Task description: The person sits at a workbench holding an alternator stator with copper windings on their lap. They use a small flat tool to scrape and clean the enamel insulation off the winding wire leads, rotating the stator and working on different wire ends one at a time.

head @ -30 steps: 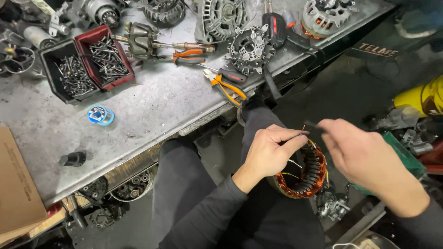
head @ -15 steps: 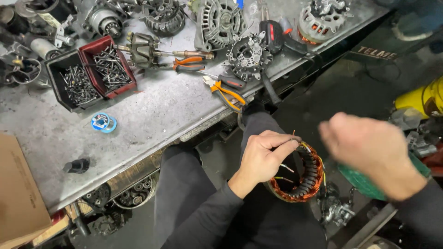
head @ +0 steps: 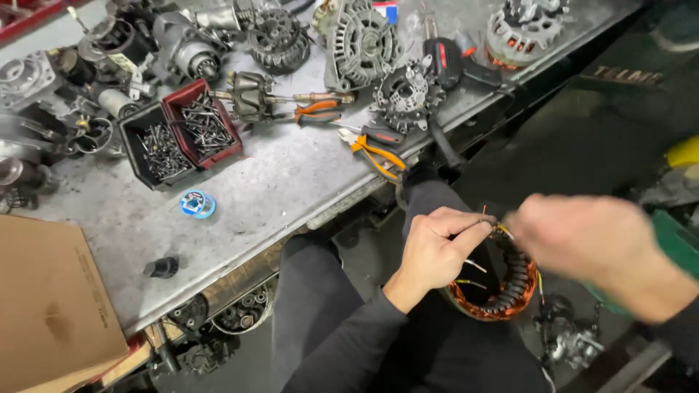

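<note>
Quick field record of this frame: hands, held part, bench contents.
left hand: left hand pinches a thin wire lead of the copper-wound ring-shaped stator
right hand: right hand, motion-blurred, at the stator's top edge; grip unclear
stator position: over the person's lap, below the bench edge
bench: grey metal workbench
bins: black and red plastic bins of screws
tools: orange-handled pliers
other: small blue solder spool; brown cardboard sheet

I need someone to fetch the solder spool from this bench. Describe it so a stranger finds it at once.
Start at the grey metal workbench and find the two parts bins, one black and one red, full of screws. Just below them, toward the bench's front edge, lies the small blue solder spool on its own. It is the only blue, round thing there; the black knob farther down is darker.
</note>
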